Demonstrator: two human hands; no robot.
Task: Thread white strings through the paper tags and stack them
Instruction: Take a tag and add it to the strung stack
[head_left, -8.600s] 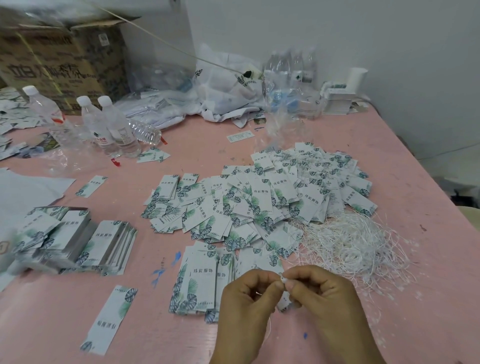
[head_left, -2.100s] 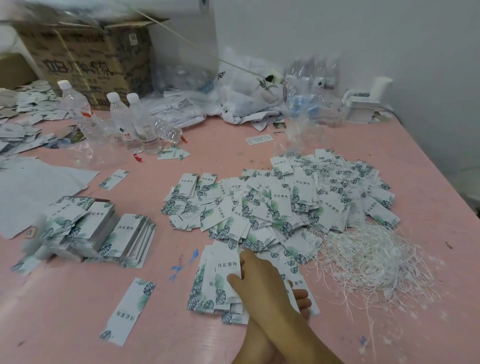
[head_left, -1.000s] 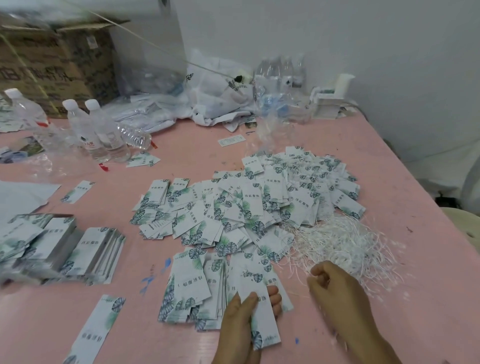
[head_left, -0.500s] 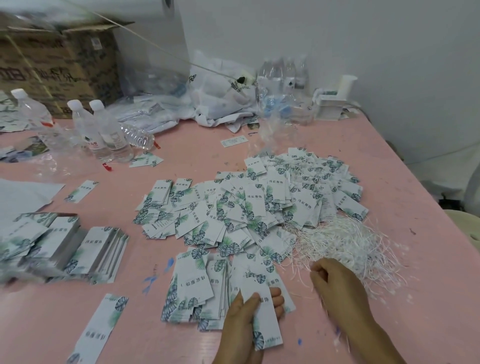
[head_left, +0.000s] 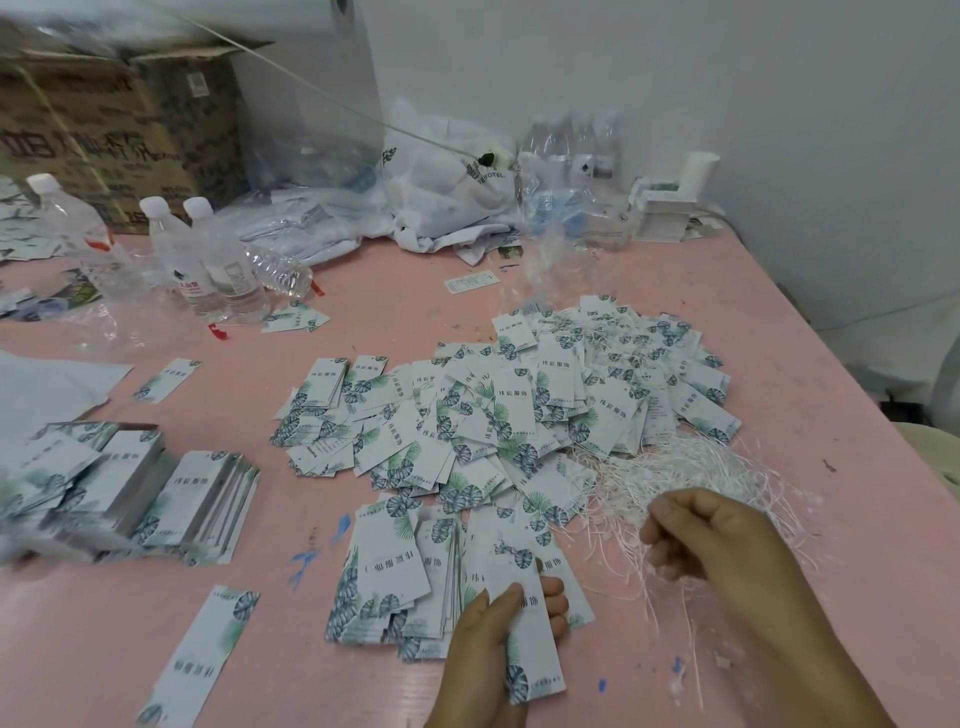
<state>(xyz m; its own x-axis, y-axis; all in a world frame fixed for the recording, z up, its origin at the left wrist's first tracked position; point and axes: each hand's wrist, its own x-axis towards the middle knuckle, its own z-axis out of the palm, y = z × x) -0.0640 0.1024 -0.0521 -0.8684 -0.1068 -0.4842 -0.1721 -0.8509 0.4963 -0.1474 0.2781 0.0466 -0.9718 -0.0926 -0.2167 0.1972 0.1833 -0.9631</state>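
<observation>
My left hand (head_left: 493, 639) grips one white paper tag (head_left: 527, 644) with green leaf print, thumb on top and fingers under it, just over a small fanned pile of tags (head_left: 395, 577). My right hand (head_left: 711, 535) has its fingers curled and pinches white strings at the near edge of the tangled string heap (head_left: 670, 473). Some strands hang down below that hand. A broad loose heap of tags (head_left: 519, 410) spreads across the middle of the pink table (head_left: 810, 519).
Stacked tags (head_left: 150, 488) lie at the left, and a single tag (head_left: 202, 654) lies near the front. Water bottles (head_left: 208, 260), a cardboard box (head_left: 114, 130) and plastic bags (head_left: 447, 187) line the back. The table's right edge runs diagonally beside the string heap.
My right hand left the tag pile and went right into the string heap, where it now lifts strands. My left hand picked one tag from the near pile and keeps holding it.
</observation>
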